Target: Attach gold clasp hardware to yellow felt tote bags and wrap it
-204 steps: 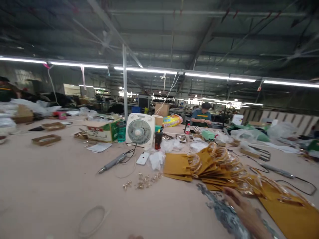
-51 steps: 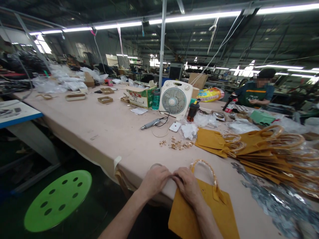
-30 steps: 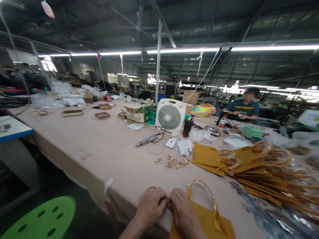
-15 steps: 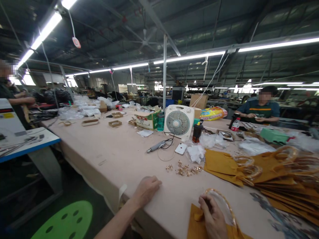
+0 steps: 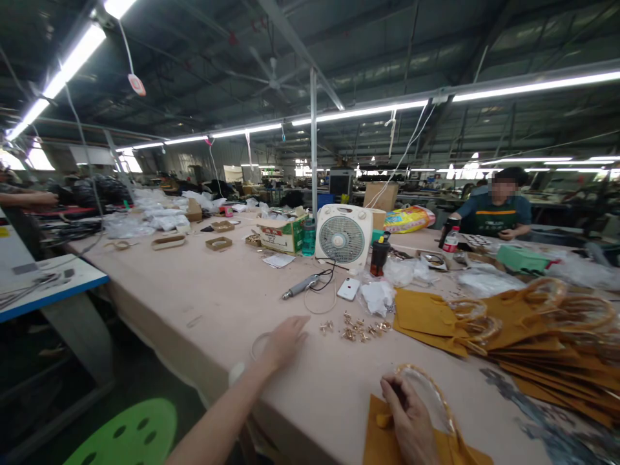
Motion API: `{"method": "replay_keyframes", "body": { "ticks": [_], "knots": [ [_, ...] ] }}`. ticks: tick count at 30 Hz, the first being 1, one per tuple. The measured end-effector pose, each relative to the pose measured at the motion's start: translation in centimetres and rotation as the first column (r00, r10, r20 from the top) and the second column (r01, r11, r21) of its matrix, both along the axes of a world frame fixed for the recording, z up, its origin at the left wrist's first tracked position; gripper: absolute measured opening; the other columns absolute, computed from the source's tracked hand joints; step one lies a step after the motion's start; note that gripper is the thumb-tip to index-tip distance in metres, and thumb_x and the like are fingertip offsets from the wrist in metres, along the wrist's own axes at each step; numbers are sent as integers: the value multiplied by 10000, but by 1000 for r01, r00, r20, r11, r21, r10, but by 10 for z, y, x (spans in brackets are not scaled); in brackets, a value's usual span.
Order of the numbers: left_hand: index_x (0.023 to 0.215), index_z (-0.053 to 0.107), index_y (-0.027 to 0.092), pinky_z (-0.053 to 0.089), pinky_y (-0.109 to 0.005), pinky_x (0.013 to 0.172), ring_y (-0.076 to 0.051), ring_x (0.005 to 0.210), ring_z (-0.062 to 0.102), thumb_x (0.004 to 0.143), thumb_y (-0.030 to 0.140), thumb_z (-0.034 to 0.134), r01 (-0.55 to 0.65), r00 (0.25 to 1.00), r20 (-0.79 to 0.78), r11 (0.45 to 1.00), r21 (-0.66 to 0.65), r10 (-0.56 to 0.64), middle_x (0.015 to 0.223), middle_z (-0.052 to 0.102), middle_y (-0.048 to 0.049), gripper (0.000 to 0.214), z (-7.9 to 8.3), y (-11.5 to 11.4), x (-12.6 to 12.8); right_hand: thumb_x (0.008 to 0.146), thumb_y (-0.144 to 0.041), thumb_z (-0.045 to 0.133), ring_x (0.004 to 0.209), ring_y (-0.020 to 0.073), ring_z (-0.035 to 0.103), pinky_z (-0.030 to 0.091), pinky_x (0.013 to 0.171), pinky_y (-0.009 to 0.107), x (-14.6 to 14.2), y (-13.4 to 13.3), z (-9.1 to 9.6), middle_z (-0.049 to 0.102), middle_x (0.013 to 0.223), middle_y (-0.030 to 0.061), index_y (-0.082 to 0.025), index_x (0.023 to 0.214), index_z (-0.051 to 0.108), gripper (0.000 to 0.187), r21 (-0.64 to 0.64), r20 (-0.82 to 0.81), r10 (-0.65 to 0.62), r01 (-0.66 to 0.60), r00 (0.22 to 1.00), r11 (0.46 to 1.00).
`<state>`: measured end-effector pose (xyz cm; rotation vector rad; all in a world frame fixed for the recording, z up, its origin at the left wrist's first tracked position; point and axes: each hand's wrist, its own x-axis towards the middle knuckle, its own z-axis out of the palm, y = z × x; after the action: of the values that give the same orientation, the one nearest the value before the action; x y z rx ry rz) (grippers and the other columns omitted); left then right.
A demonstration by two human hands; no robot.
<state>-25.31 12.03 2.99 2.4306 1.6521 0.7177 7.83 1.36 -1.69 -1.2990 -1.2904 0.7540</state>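
Observation:
My left hand [image 5: 285,342] reaches over the table with its fingers stretched out and nothing visible in them. Just right of its fingertips lie several small gold metal fasteners [image 5: 361,329] in a loose cluster. At the near edge my right hand [image 5: 411,416] is closed at the top of a mustard-yellow bag [image 5: 375,436], thumb and fingers curled together. What lies between those fingertips is hidden. A wrapped, curved handle [image 5: 438,394] arches up beside that hand.
Mustard bags [image 5: 547,352] are stacked at right. Beyond the fasteners are a grey handheld power tool [image 5: 303,285] with a cord, a white phone [image 5: 348,289] and a box fan [image 5: 343,237]. A co-worker [image 5: 504,210] sits across the table; a green stool [image 5: 130,433] stands lower left.
My left hand has moved forward across the table, its fingers stretching out toward the fasteners. My right hand stays at the bag. The view has shifted slightly.

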Motion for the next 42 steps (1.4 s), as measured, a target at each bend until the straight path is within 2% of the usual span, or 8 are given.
{"method": "replay_keyframes", "body": {
  "ticks": [5,10,20,22,26,28,35,42],
  "knots": [
    [1444,552,185,501,-356,1007,-250,1195,644,1010,363,500,-172,972,154,984,-56,179,1351,669,-139,472,-19,28,66,830,-665,709,806,235,672,542,738,318,5,2,0,687,842,21,-240,916,722,434,2,-78,-2,2,997,1000],
    [1115,718,160,484,-341,933,-232,1036,667,987,236,487,-281,918,274,958,-59,286,1081,727,-115,275,-32,31,89,807,-662,740,710,225,630,533,648,316,9,5,-2,642,770,9,-238,921,723,439,-32,-195,-26,20,980,999],
    [1221,686,178,483,-412,1062,-243,1136,641,1029,316,423,-128,881,458,992,-16,121,1186,674,-122,353,-43,-14,112,807,-565,821,680,153,527,443,633,252,6,6,13,569,728,-32,-216,893,704,378,-9,-470,4,-9,883,1000],
    [1241,666,178,527,-397,1021,-228,1100,664,1033,409,444,-99,787,608,994,-51,109,1196,683,-117,382,-43,-24,135,766,-546,869,653,137,518,430,614,238,7,7,14,574,710,-40,-213,894,697,396,-20,-602,17,-37,798,999],
    [1180,657,165,614,-353,858,-192,890,717,919,577,638,89,306,933,970,-225,188,998,724,-73,488,-42,-51,192,728,-469,925,647,121,540,450,597,221,11,6,16,616,734,-38,-214,884,704,372,-4,-786,39,-68,617,998],
    [1119,655,168,625,-341,839,-184,858,728,873,593,700,198,198,956,946,-255,216,942,721,-55,493,-42,-63,214,736,-421,932,702,122,589,497,646,219,13,5,16,656,792,-31,-222,891,723,327,-2,-829,47,-87,557,996],
    [1326,623,223,628,-349,921,-178,965,729,957,468,644,375,229,968,909,-183,100,1148,685,-70,444,-37,-80,224,769,-410,910,1043,220,696,585,935,354,17,-1,11,764,1091,35,-255,1031,796,325,-17,-831,69,-148,553,989],
    [1143,676,192,607,-352,943,-215,1018,737,952,457,650,386,280,959,908,-163,53,1148,728,-97,328,-34,-80,222,766,-372,908,1056,204,703,570,992,328,19,-1,8,773,1147,46,-252,1083,806,354,-44,-842,52,-165,537,985]
  ]
}}
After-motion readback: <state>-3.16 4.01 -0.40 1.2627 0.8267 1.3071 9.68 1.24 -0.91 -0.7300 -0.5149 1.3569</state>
